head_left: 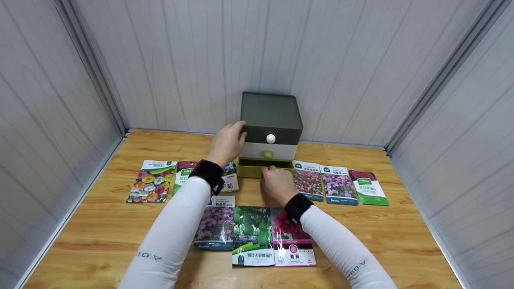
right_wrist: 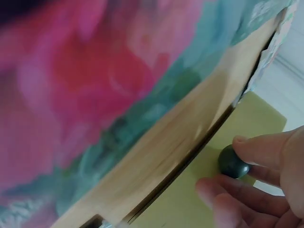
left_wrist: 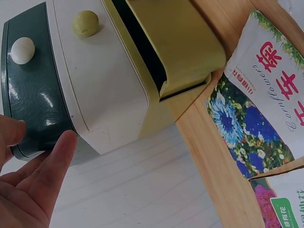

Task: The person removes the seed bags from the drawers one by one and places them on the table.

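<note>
A small three-tier drawer cabinet [head_left: 271, 110] stands against the back wall, dark on top, white in the middle, olive green below. My left hand [head_left: 227, 143] grips its upper left front corner, with fingertips [left_wrist: 64, 142] against the dark tier. The olive bottom drawer [head_left: 249, 171] is pulled partway out. My right hand [head_left: 278, 184] is at its front. In the right wrist view, thumb and fingers pinch the drawer's dark green knob [right_wrist: 232, 164]. The two upper drawers, with a white knob [head_left: 271, 138] and an olive knob [head_left: 268, 154], are closed.
Seed packets lie on the wooden table: a yellow-flower one [head_left: 150, 182] at left, a cornflower one [left_wrist: 261, 104] beside the cabinet, several at right including a purple-flower one [head_left: 339, 186]. Nearer lie a green-fruit packet [head_left: 253, 233] and a magenta-flower packet [head_left: 295, 245]. Panel walls enclose the table.
</note>
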`<state>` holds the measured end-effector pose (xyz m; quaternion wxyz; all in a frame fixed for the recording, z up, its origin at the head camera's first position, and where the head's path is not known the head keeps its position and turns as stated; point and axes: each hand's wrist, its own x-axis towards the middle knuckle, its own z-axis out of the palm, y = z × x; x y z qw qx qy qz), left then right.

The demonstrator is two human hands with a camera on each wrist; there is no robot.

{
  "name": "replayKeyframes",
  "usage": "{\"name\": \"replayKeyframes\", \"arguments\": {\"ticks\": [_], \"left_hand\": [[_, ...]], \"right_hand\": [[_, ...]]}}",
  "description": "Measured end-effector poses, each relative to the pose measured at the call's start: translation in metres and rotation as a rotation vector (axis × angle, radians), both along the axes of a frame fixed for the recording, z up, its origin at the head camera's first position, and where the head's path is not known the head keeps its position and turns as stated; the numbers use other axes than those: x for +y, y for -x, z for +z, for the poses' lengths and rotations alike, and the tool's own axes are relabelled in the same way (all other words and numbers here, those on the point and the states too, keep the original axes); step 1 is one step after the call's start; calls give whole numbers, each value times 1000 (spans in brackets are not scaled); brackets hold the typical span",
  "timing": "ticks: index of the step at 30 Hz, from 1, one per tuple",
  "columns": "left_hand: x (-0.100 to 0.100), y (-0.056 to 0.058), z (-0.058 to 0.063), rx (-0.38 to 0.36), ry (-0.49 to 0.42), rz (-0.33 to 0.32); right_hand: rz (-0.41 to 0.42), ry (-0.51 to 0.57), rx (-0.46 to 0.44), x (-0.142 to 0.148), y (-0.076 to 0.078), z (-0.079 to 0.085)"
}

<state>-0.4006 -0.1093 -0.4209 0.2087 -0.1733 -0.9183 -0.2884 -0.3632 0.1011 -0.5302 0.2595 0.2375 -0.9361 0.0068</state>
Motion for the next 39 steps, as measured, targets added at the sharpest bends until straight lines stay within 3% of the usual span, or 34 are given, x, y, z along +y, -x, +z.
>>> {"name": "replayKeyframes", "arguments": {"ticks": [14, 39], "left_hand": [[3, -1, 0, -4, -7, 5], [5, -1, 1, -33, -21, -2]], "right_hand": [[-13, -61, 57, 2, 13, -4], [-19, -55, 79, 1, 27, -9]]}}
